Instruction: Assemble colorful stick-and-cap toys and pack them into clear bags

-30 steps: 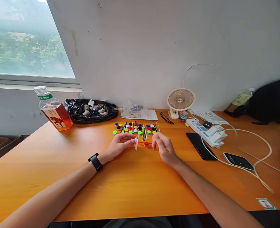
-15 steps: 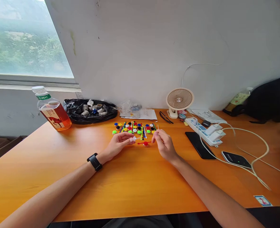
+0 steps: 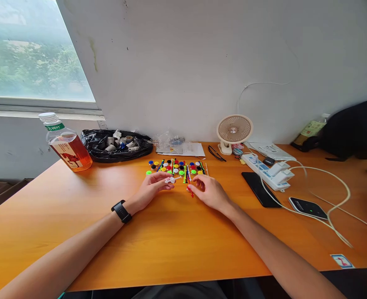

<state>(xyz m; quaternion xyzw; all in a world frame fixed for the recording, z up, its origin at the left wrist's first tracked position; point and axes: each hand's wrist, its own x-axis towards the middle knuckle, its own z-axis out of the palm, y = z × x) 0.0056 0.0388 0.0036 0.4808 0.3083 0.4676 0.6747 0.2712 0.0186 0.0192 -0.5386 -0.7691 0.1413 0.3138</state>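
Note:
My left hand [image 3: 154, 186], with a black watch on its wrist, pinches a small white piece with a thin stem [image 3: 171, 180] just above the orange table [image 3: 177, 241]. My right hand [image 3: 208, 190] lies lower, its fingers curled over a red stick with a red cap [image 3: 190, 192] on the table. Just behind both hands lies a cluster of small coloured caps and thin coloured sticks [image 3: 177, 167].
A bottle of amber drink [image 3: 65, 143] stands at the left, a black bag of grey parts [image 3: 117, 145] beside it. A small fan [image 3: 233, 133], glasses, a power strip [image 3: 269, 169] with white cables, two phones [image 3: 259, 189] and a black bag lie to the right.
My right hand has dropped from a raised pinch onto the red stick and turned it from lying crosswise to pointing towards me. My left hand has barely moved.

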